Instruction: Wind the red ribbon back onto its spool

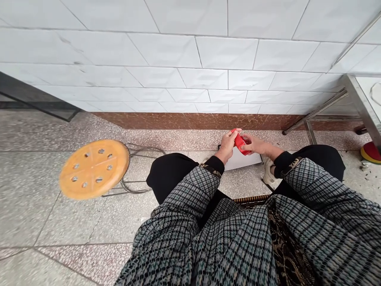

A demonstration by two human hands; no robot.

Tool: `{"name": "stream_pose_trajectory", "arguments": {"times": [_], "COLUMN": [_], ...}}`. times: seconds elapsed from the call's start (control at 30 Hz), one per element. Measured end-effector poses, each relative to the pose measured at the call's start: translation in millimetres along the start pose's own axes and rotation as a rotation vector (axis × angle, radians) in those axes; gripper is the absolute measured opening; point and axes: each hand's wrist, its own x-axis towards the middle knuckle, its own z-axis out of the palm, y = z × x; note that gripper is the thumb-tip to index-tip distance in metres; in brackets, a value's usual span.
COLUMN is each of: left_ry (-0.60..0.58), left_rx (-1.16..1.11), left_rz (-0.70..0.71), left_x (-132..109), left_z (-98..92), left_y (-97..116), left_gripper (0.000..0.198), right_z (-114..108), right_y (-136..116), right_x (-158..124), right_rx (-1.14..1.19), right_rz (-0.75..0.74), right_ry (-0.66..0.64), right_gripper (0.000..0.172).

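I sit with both arms in checked sleeves stretched out over my knees. A small red object (pixel 239 143) is held between both hands. My left hand (pixel 228 145) has its fingers curled round the object's left end. My right hand (pixel 254 145) grips its right side from below. I cannot make out what the red object is. Under the hands a white flat sheet or board (pixel 241 161) lies on the floor.
An orange round stool (pixel 94 168) with a wire frame stands on the speckled floor to my left. A metal table frame (pixel 351 104) stands at the right by the white tiled wall, with a red and yellow item (pixel 371 152) beneath it.
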Motion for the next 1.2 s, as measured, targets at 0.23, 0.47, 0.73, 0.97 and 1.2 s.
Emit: {"name": "stream_pose_trajectory", "arguments": {"times": [0.23, 0.47, 0.73, 0.97, 1.2], "left_ry": [-0.007, -0.085, -0.032, 0.046, 0.042], "left_rx": [-0.011, -0.183, -0.275, -0.276, 0.001], "left_rz": [-0.075, -0.187, -0.264, -0.111, 0.101], "left_x": [4.1, 0.3, -2.2, -2.4, -3.1], "left_z": [-4.6, 1.0, 4.6, 9.1, 11.1], "left_y": [1.3, 0.6, -3.4, -4.0, -11.6], "left_gripper": [0.019, 0.010, 0.013, 0.011, 0.022], "right_z": [-4.2, -4.5, -8.1, -3.1, 3.0], "right_y": [0.7, 3.5, 21.2, 22.2, 7.8], "right_x": [0.3, 2.7, 12.5, 14.8, 9.3], "right_rx": [-0.075, -0.413, -0.620, -0.558, -0.103], "right_rz": [-0.102, -0.408, -0.618, -0.671, -0.134], "right_ry": [-0.064, 0.064, 0.133, 0.207, 0.122], "right_gripper": [0.058, 0.070, 0.085, 0.088, 0.074]}}
